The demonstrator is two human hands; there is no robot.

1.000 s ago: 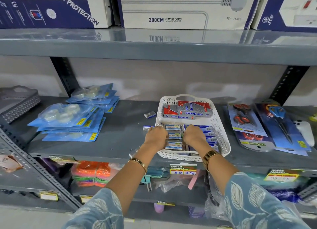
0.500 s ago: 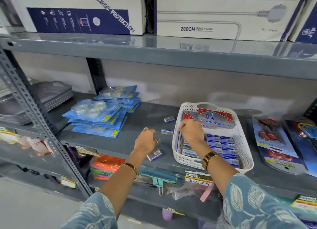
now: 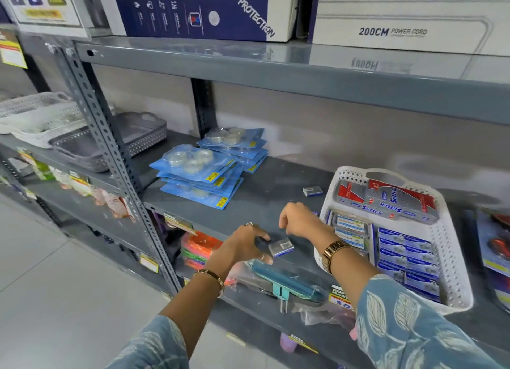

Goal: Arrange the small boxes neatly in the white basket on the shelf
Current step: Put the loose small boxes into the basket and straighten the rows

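Note:
The white basket (image 3: 452, 261) stands on the grey shelf at the right. It holds rows of small blue boxes (image 3: 408, 258), and two larger red-and-grey boxes (image 3: 386, 203) lie across its back. My left hand (image 3: 242, 247) pinches a small grey-and-blue box (image 3: 281, 247) at the shelf's front edge, left of the basket. Just above that box hovers my right hand (image 3: 299, 221), fingers loosely curled downward with nothing seen in them. Another small box (image 3: 312, 191) lies loose on the shelf behind. The right wrist hides most of a third one beside the basket.
Stacked blue tape packs (image 3: 204, 175) lie at the shelf's back left. A perforated upright post (image 3: 110, 153) divides this bay from one holding a grey basket (image 3: 110, 142) and white baskets (image 3: 36, 117). Scissor packs (image 3: 494, 244) lie right of the basket. Large cartons sit overhead.
Both hands left the basket. The left hand reached the loose box at the shelf's front edge and took hold of it. The right hand moved left over it. The view turned left.

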